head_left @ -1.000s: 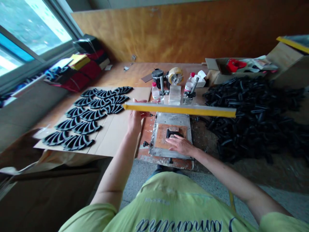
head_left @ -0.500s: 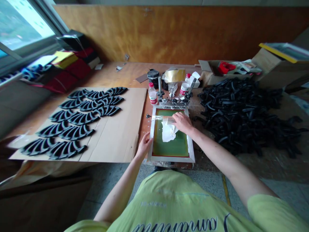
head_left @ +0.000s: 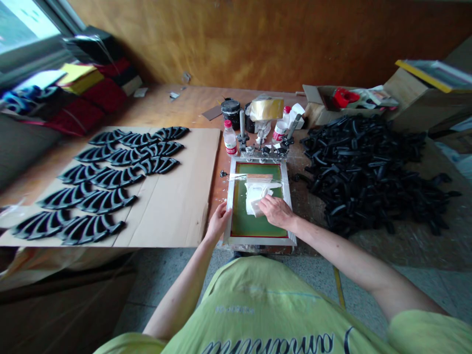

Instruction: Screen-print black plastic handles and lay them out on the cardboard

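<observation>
A screen-printing frame (head_left: 294, 231) with a silver border and green mesh (head_left: 258, 225) lies in front of me. On the mesh is a thin white sheet (head_left: 254, 192), crumpled at its edges; whether it is paper or cloth I cannot tell. The fingers of my right hand (head_left: 276, 210) are closed on its lower right part. Just beyond it a squeegee with a wooden handle (head_left: 259, 177) lies across the frame, apart from that hand. My left hand (head_left: 220, 221) rests at the frame's left border, fingers extended and touching it, holding nothing.
Black fan-shaped parts (head_left: 114, 174) lie in rows on cardboard (head_left: 184, 196) at left. A heap of black parts (head_left: 361, 172) is at right. Behind the frame stand a metal clamp (head_left: 263, 155), a red-capped bottle (head_left: 229, 138) and a black tub (head_left: 230, 112). An open carton (head_left: 313, 98) stands farther back.
My right hand has let go of the squeegee handle and moved toward me onto the white sheet. My left hand stays at the frame's left border. The view has tilted slightly downward.
</observation>
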`<state>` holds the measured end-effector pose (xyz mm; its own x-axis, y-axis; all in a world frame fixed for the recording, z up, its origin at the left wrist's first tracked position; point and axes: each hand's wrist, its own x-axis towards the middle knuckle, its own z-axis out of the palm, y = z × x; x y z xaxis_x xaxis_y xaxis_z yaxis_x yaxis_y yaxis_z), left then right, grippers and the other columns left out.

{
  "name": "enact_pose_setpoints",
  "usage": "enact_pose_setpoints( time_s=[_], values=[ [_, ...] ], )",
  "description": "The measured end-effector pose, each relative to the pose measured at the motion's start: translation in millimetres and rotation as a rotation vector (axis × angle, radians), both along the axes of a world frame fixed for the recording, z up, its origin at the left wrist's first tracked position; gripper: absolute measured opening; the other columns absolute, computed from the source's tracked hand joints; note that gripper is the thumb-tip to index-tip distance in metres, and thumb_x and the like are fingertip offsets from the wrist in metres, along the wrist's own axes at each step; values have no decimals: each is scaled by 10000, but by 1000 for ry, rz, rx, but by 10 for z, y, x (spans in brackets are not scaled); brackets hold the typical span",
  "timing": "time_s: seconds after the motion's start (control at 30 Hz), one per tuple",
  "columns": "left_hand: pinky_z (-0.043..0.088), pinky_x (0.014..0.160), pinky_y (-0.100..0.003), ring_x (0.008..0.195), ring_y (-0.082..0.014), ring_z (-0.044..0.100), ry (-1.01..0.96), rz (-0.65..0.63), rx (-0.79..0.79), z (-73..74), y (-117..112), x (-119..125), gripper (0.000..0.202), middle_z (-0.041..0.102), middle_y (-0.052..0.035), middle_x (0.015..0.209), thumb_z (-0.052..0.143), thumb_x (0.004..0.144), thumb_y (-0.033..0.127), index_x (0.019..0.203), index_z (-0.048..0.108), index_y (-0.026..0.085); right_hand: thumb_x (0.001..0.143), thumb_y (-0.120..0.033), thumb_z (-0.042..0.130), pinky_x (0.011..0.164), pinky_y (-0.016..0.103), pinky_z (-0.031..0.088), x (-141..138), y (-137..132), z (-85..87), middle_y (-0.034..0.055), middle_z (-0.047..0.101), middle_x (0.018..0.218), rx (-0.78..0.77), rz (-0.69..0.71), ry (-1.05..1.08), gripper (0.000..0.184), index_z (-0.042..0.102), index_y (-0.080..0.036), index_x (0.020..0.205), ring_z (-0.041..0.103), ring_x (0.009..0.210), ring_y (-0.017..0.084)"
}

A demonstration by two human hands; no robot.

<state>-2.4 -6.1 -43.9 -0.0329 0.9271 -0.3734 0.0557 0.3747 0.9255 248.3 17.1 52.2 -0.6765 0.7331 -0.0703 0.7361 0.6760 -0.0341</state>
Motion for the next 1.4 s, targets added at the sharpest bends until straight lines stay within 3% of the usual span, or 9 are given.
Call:
enact_pose_setpoints(
  time_s=[0.17,0.27,0.5,0.6,0.8,0.93,1.1,1.23,1.4],
  values=[
    [481,613,-239,697,-162,641,39,28,20,-7,-10,17,696,717,-46,851,656,785,559,1351,559,165,840,-52,518,676,297,387,180,91,133,81,664,900,-75,130,48,182,661,-158,880,563,879,204],
    [484,618,-240,725,-170,651,38,43,38,-16,-8,20,686,727,-64,892,659,782,562,1330,580,156,822,-72,563,687,296,389,144,216,171,66,661,879,-35,44,138,143,662,-172,849,565,869,203],
    [472,582,-244,672,-164,634,-20,63,17,95,-26,43,737,715,-55,833,684,742,592,1316,583,141,883,-40,449,701,314,438,108,-103,-140,111,670,941,73,87,158,268,676,-125,999,581,869,207],
    [479,589,-248,674,-165,634,-31,70,4,172,-26,55,752,704,-51,811,700,723,589,1303,583,125,897,-124,530,694,289,449,149,-51,-90,73,685,920,48,74,188,177,684,-169,973,606,855,191],
    [451,549,-223,628,-145,625,-83,31,-4,542,-28,0,818,687,-11,763,742,702,565,1388,518,179,889,-293,659,770,291,482,35,607,356,34,704,1137,98,-262,336,486,548,-299,1363,650,920,198],
    [410,495,-208,557,-111,565,-100,69,61,981,64,-22,662,656,-5,735,638,776,656,1230,644,174,938,-460,558,805,346,486,473,906,543,55,715,1009,175,-512,544,536,494,-234,1420,649,833,211],
    [544,729,-257,851,-161,669,-223,145,371,1536,489,126,599,695,-55,1023,509,860,680,1135,648,166,978,-519,402,791,366,492,1000,738,174,73,688,886,138,-805,650,457,644,-154,1112,629,824,217],
    [568,760,-308,935,-179,694,-252,93,495,1863,889,245,581,701,-48,1021,433,912,649,1256,559,199,864,-518,639,829,343,483,626,317,-320,77,683,893,-18,-598,450,352,655,-167,876,619,898,223],
    [558,704,-273,889,-179,707,-254,149,397,1660,685,386,624,719,-63,993,470,888,672,1298,530,205,959,-352,552,841,321,456,158,113,-422,140,687,990,-80,-567,160,231,622,-133,931,611,1001,235]
  ],
)
